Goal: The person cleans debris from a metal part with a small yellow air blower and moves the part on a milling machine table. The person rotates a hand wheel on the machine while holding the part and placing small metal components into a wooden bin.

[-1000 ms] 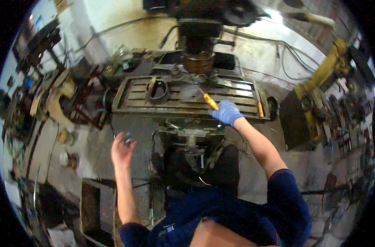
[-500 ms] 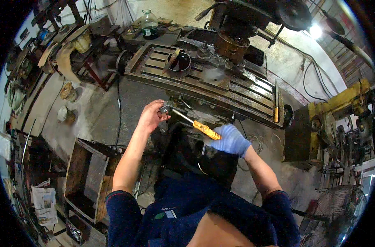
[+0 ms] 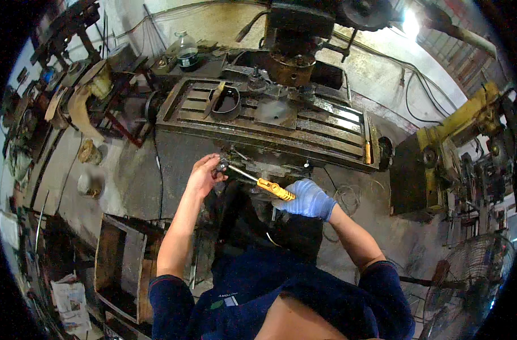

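Observation:
My bare left hand (image 3: 200, 180) pinches a small dark metal part (image 3: 222, 164) between thumb and fingers. In my right hand (image 3: 307, 199), which wears a blue-and-white knit glove, is a yellow-handled tool (image 3: 274, 188) with a slim metal shaft; its exact kind is not clear. The shaft slants up to the left, and its tip meets or nearly meets the metal part. Both hands are in front of the near edge of the machine table (image 3: 321, 143), above my dark clothing.
On the slotted table stand a dark liquid-filled pan (image 3: 226, 103) with a brush-like stick and a file-like tool (image 3: 368, 148) with an orange handle. Behind rises the machine's spindle head (image 3: 292, 68). A wooden box (image 3: 148, 266) is at lower left, a fan (image 3: 468, 277) at lower right.
The view has shifted, so the machine sits further left in the picture. Both hands keep their holds on the metal part and the yellow-handled tool, close together as before.

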Demonstrator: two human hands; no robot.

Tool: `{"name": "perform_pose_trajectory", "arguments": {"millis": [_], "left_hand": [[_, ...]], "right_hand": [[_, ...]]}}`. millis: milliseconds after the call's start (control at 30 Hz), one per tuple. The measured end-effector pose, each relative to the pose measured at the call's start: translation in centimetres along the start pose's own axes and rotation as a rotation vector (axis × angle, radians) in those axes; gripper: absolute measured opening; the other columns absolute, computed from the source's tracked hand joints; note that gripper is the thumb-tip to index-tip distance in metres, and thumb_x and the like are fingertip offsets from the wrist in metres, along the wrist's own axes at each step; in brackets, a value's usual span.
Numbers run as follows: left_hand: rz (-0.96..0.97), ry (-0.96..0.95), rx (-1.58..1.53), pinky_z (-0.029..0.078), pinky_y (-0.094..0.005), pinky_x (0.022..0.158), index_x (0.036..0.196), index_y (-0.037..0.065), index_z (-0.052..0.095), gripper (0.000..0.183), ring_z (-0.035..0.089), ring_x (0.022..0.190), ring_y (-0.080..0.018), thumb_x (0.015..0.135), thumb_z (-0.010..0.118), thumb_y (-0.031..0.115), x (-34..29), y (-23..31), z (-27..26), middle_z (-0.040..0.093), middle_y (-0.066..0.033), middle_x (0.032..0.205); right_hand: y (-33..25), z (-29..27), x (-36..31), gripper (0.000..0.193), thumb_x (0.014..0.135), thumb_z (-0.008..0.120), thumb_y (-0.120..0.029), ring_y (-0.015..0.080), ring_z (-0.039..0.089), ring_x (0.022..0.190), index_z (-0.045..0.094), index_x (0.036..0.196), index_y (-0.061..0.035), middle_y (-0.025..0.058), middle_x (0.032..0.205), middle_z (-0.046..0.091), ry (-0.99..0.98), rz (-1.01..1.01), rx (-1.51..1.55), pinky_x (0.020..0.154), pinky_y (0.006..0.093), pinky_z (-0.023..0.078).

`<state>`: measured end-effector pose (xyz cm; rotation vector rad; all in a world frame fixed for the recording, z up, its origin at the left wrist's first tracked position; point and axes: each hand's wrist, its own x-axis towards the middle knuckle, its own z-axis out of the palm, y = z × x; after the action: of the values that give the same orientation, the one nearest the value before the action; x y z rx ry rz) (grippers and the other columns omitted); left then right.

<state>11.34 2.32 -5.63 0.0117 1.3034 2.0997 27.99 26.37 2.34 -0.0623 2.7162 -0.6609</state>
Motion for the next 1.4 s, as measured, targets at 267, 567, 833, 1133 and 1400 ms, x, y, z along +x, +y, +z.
{"name": "perform_pose_trajectory", "arguments": {"millis": [267,567,833,1133,1400], "left_hand": [[0.016,-0.066,0.064,0.051,-0.0328,0.05,0.103,0.0,0.053,0.028,0.05,0.039,-0.0183,0.091,0.045,0.025,-0.1,-0.5,1.7,0.055,-0.0098,0.058],[0.075,-0.079,0.179,0.051,-0.0307,0.047,0.095,0.002,0.049,0.015,0.061,0.059,-0.0214,0.088,0.052,0.015,0.3,-0.1,1.5,0.057,-0.0108,0.069],[0.13,-0.171,0.381,0.057,-0.0345,0.058,0.081,0.005,0.042,0.017,0.06,0.073,-0.0209,0.082,0.058,0.001,3.2,0.3,3.9,0.054,-0.0085,0.082],[0.69,-0.157,1.571,0.044,-0.0441,0.065,0.086,0.004,0.051,0.021,0.057,0.075,-0.0351,0.075,0.063,0.016,6.7,3.1,11.2,0.06,-0.0151,0.079],[0.812,0.026,1.437,0.043,-0.0435,0.073,0.084,0.008,0.06,0.022,0.056,0.086,-0.0315,0.068,0.069,0.02,16.2,2.9,15.5,0.058,-0.0117,0.09]], "right_hand": [[0.7,-0.7,-2.0,0.049,0.072,0.06,-0.052,0.0361,0.058,0.065,0.061,0.073,-0.003,0.0208,0.068,0.058,0.008,-0.043,-0.026,0.057,0.0398,0.045],[2.7,-2.6,-2.5,0.054,0.072,0.058,-0.057,0.036,0.058,0.063,0.061,0.075,-0.0031,0.0207,0.066,0.058,0.127,-0.126,-0.009,0.058,0.0414,0.045],[13.9,-2.4,4.3,0.036,0.067,0.074,-0.033,0.0141,0.063,0.068,0.067,0.084,-0.0026,0.0096,0.076,0.067,0.46,0.052,0.515,0.063,0.0299,0.048],[13.0,1.1,3.5,0.04,0.07,0.07,-0.038,0.0215,0.064,0.073,0.066,0.09,-0.0036,0.0143,0.08,0.066,0.492,0.525,0.219,0.066,0.0298,0.048],[15.1,2.5,-2.4,0.042,0.075,0.064,-0.039,0.0245,0.065,0.079,0.066,0.09,-0.0004,0.0164,0.086,0.065,0.684,0.365,0.412,0.072,0.032,0.049]]}}
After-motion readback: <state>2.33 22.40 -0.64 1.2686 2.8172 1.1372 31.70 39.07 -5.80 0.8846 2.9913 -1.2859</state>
